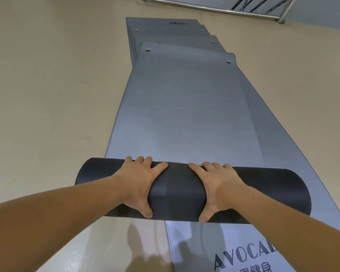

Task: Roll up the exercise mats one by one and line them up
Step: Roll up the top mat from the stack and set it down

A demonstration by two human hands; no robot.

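Note:
A grey exercise mat [185, 114] lies flat on a stack of several similar mats [165, 24] stretching away from me. Its near end is wound into a thick dark roll [177, 191] lying across the stack. My left hand [137, 183] grips the roll left of its middle, fingers over the top and thumb on the near side. In the same way my right hand [220, 187] grips the roll just right of the middle. Below the roll, a lower mat [234, 252] shows printed lettering.
Beige floor [47, 95] spreads out on both sides of the stack. A metal railing [243, 12] runs along the far wall at the top right. The mats' far ends have metal eyelets [228, 62] at the corners.

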